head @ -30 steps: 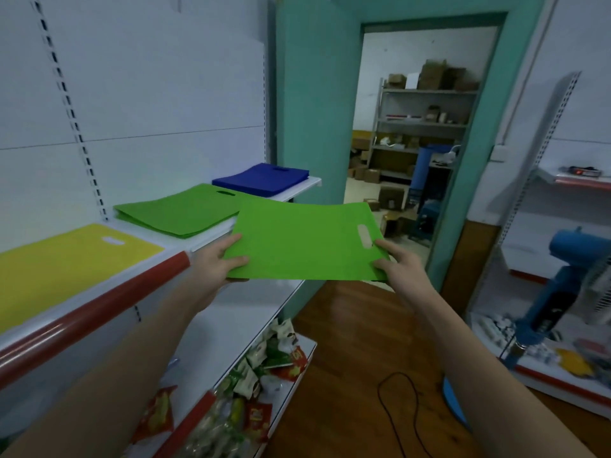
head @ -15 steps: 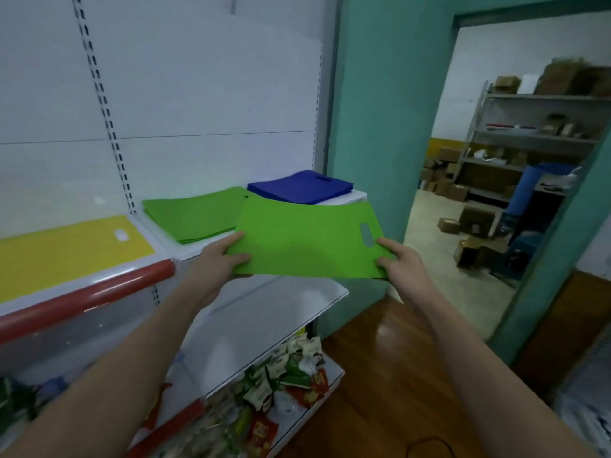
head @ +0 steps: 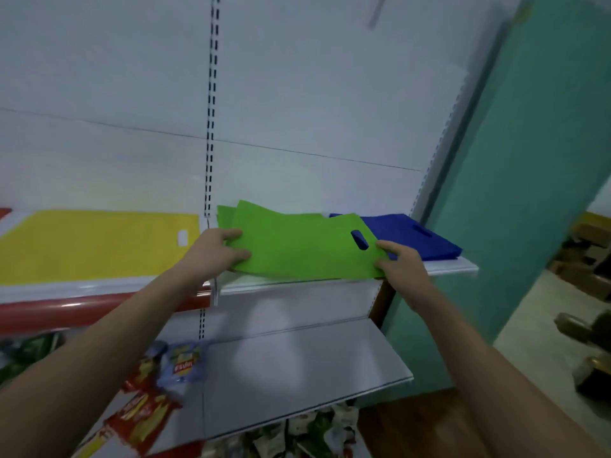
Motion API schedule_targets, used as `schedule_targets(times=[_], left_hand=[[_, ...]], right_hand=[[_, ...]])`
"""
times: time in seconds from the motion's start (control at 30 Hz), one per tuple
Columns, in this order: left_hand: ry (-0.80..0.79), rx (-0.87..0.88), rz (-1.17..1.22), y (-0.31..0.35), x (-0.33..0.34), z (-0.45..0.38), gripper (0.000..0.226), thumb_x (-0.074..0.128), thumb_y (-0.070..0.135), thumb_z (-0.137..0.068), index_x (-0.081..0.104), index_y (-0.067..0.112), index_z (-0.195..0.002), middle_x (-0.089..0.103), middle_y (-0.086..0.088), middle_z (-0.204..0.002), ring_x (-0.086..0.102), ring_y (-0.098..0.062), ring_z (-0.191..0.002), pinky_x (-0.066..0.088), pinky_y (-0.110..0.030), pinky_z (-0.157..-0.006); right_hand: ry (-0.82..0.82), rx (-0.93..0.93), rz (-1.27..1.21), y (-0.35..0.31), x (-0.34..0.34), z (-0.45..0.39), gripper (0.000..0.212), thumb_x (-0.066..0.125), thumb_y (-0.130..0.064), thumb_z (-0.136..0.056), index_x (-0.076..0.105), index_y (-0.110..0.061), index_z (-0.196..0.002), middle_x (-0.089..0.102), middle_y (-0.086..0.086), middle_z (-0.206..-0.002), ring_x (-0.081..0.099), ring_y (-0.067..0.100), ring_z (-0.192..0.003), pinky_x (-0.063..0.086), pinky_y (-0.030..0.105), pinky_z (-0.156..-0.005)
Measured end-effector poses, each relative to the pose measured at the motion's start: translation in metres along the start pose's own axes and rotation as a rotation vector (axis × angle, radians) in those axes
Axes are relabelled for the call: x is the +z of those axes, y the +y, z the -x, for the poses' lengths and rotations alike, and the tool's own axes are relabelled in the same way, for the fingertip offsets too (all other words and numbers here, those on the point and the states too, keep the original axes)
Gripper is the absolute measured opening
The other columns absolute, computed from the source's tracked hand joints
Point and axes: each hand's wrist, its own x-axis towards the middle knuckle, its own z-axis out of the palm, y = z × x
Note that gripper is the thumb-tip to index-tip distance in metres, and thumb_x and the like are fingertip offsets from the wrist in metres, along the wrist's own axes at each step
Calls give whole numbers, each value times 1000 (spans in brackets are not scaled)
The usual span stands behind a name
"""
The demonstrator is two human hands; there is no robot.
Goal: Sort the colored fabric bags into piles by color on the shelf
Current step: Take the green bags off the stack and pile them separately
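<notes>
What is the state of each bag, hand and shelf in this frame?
Held green bag: flat, gripped at both ends over the green pile.
Green pile: lying on the upper shelf, mostly covered.
Blue pile: stacked flat at the shelf's right end.
Yellow bag: lying flat, left.
Left hand: grips the bag's left edge.
Right hand: grips the right edge.
Lower shelf: holds snack packets.

Top shelf (head: 449, 267): open air above, nothing hung overhead. Surface is taken up by the yellow bag (head: 92, 246) at left, green pile (head: 228, 214) at centre, blue pile (head: 413, 239) at right. Bare strip is left along the front lip. Lower shelf (head: 297, 368) is bare at right, blocked by snack packets (head: 155, 401) at left.
</notes>
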Motion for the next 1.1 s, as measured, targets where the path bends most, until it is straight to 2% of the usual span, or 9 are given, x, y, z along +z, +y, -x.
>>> schedule_targets(times=[0.1, 0.2, 0.27, 0.33, 0.43, 0.5, 0.57, 0.83, 1.1], left_hand=[[-1, -36, -136, -9, 1, -20, 62, 73, 17, -85, 49, 5, -142, 49, -13, -145, 53, -25, -125, 41, -28, -103], [3, -62, -235, -15, 2, -35, 65, 73, 22, -86, 48, 5, -143, 51, -14, -143, 53, -26, -125, 41, -31, -106], [10, -75, -302, -18, 3, -41, 65, 72, 25, -87, 47, 5, -143, 52, -14, -142, 54, -26, -124, 42, -32, -104], [13, -99, -360, -20, 5, -46, 65, 71, 26, -87, 47, 4, -143, 51, -15, -143, 53, -27, -126, 41, -32, -105], [14, -127, -454, -22, 10, -52, 67, 72, 27, -87, 46, 5, -144, 48, -16, -146, 49, -27, -130, 38, -30, -105], [30, -143, -499, -22, 15, -53, 68, 73, 30, -87, 46, 5, -144, 46, -15, -148, 46, -28, -133, 36, -31, -108], [49, -149, -537, -21, 21, -52, 70, 72, 33, -87, 45, 5, -144, 44, -15, -149, 43, -29, -136, 33, -32, -110], [166, -184, -598, -4, 34, -42, 65, 62, 29, -95, 36, 3, -148, 34, -15, -155, 34, -28, -142, 26, -31, -113], [367, -294, -887, 17, 21, 22, 42, 54, 39, -97, 54, 21, -135, 52, -7, -140, 35, -31, -133, 40, -42, -99]], right_hand=[[-45, -45, 73, -2, 16, -42, 41, 52, 9, -91, 57, -1, -131, 59, 9, -116, 57, 12, -74, 46, 13, -59], [-108, -71, 115, -3, 32, -75, 38, 52, 10, -90, 60, 2, -126, 58, 8, -103, 54, 12, -65, 43, 9, -48], [-149, -69, 146, 1, 39, -93, 38, 55, 9, -88, 62, 1, -124, 61, 9, -101, 58, 18, -73, 52, 19, -61], [-191, -70, 219, 7, 45, -108, 26, 56, 10, -83, 69, -2, -102, 60, 9, -87, 58, 25, -76, 52, 36, -70], [-260, -113, 377, 17, 51, -127, 31, 58, 7, -78, 50, -19, -64, 40, 3, -64, 40, 21, -67, 29, 30, -56], [-302, -121, 441, 23, 55, -135, 17, 61, 1, -84, 68, -9, -96, 62, 12, -92, 57, 28, -87, 41, 27, -67], [-315, -108, 511, 31, 58, -146, 39, 60, -3, -87, 60, 4, -125, 60, 19, -124, 60, 33, -106, 51, 35, -83], [-324, -323, 472, 18, 50, -157, 32, 60, -16, -86, 64, -6, -116, 64, 19, -110, 60, 35, -100, 43, 31, -73], [-742, -440, 150, -37, 90, -85, 9, 54, -19, -93, 61, -16, -88, 71, 13, -85, 52, 12, -53, 38, 23, -50]])
